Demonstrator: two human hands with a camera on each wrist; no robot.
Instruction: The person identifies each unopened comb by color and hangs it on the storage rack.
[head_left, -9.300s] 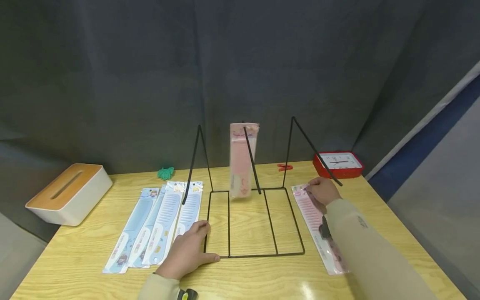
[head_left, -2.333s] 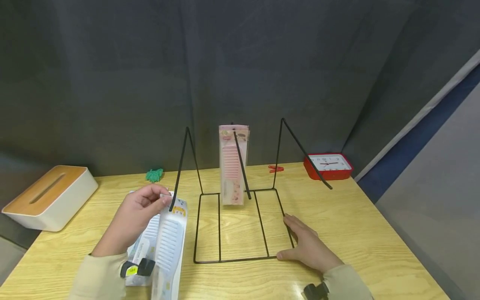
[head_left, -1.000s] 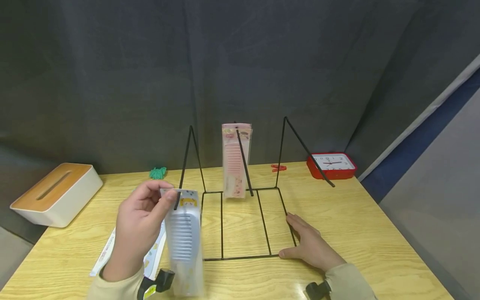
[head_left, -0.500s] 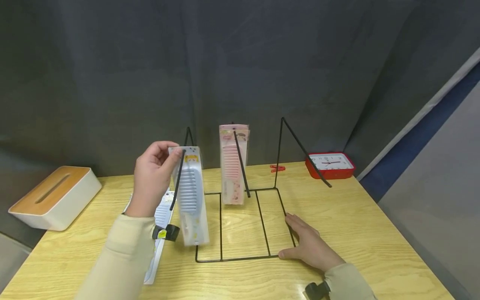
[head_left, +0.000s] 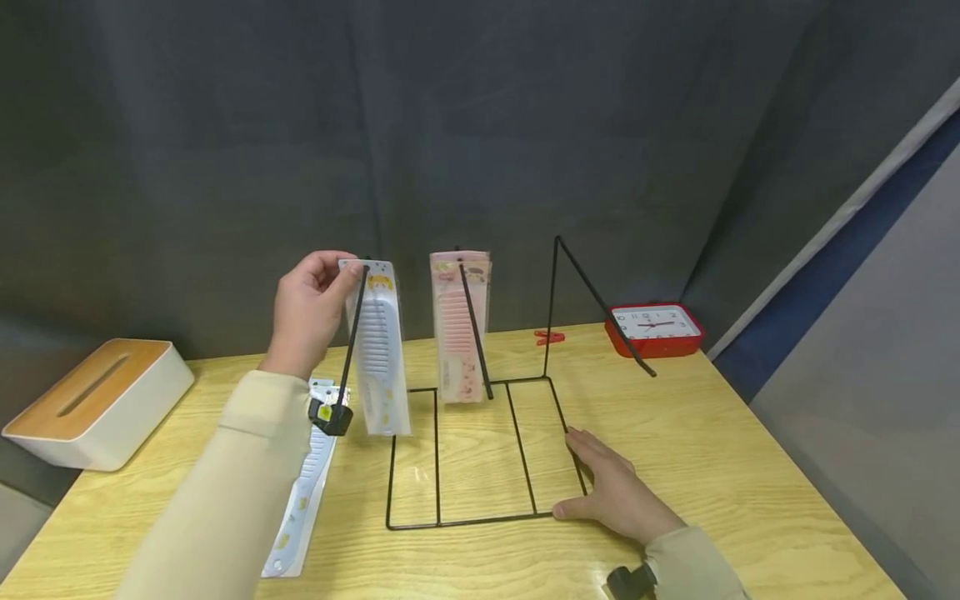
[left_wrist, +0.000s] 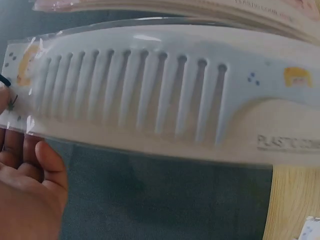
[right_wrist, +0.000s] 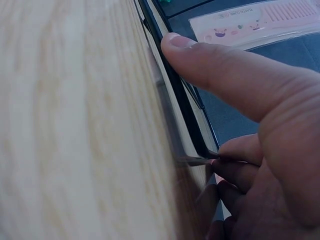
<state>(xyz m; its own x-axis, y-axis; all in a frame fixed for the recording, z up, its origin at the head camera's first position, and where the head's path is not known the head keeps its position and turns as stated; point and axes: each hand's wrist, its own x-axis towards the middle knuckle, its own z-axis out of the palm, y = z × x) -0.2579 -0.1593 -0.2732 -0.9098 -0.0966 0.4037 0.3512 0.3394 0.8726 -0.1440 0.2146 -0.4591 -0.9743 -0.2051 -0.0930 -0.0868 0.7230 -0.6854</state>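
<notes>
I see a dark grey curtain (head_left: pixel 225 150) hanging in soft folds behind the workspace, filling most of my head view. Below it stands a light wooden table (head_left: pixel 720 467) with clear grain, and a bright patch of reflected light sits near its front edge. On the right, a pale grey panel (head_left: pixel 885 417) slants down past the table, edged by a blue strip (head_left: pixel 840 250) and a lighter grey band. At the lower left, beyond the table's edge, a bit of grey floor (head_left: pixel 22 517) shows.

The blue comb's packet (left_wrist: pixel 280 142) reads "PLASTIC COMB", partly cut off
</notes>
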